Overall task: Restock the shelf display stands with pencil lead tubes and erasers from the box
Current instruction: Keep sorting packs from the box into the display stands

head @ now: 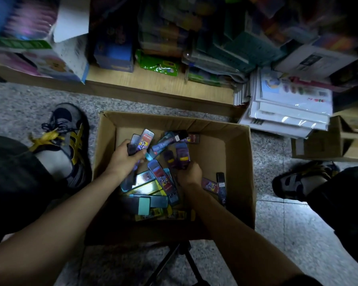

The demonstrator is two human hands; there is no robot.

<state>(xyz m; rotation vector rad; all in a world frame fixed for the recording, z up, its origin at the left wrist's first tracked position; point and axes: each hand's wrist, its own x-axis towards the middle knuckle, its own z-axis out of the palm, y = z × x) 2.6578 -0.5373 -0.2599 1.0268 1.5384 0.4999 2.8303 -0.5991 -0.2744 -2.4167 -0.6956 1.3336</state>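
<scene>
**Both hands down in the box, lead tubes gripped**

A cardboard box (243, 162) is set open on the speckled floor (277, 234), in front of a low wooden shelf (153, 85). Both hands are reached down inside it.

The left hand (123, 156) is closed round a bunch of lead tubes (144, 141). The bunch is fanned up and away from the fingers, toward the far wall of the box. The thumb is laid over the top of the bunch.

The right hand (190, 173) is seen near the middle of the box, fingers curled over the lower ends of the purple tubes (181, 154). These tubes stick out just beyond the knuckles. How many are pinched cannot be told.

Between and below the two hands, loose tubes (153, 186) are heaped on the box bottom, blue, teal and yellow, crossed over one another. A black tube (221, 186) is left apart, just right of the right wrist, near the right wall.

Erasers cannot be made out in the box.

A shoe with yellow stripes (70, 137) is planted just left of the box. A stack of white packs (287, 108) is piled beyond the far right corner, and a smaller carton (329, 145) is seen beside it. A green packet (159, 65) is laid on the shelf, and other blurred goods are seen around it.
</scene>
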